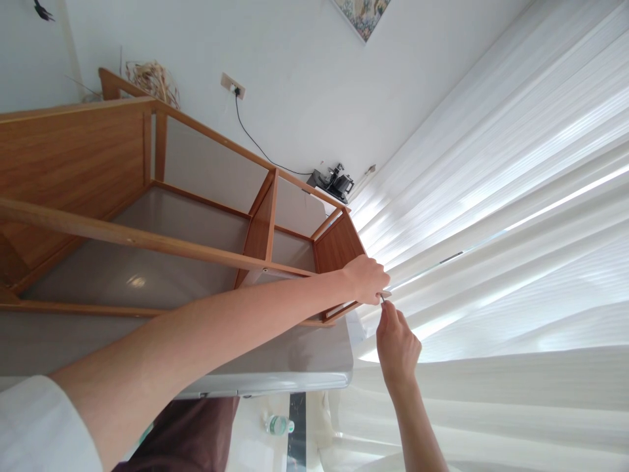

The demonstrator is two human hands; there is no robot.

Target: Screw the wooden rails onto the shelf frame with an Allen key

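A wooden frame (196,244), open-sided with panels and a divider, lies across the grey table (295,351). My left hand (366,278) reaches over it to the right end, fingers curled around the corner of the frame. Just below, my right hand (398,344) is closed with its fingertips pinching a thin dark metal rod (382,299). The rod's upper end meets the corner under my left hand; most of the rod is hidden in my fingers, so its exact kind does not show.
White curtains (491,275) hang close on the right. Behind the frame are a black kettle set (337,183) and a cable (255,141) running to a wall socket (232,86). Dried straw (153,82) sits at the back left. A plastic bottle (279,425) is on the floor below.
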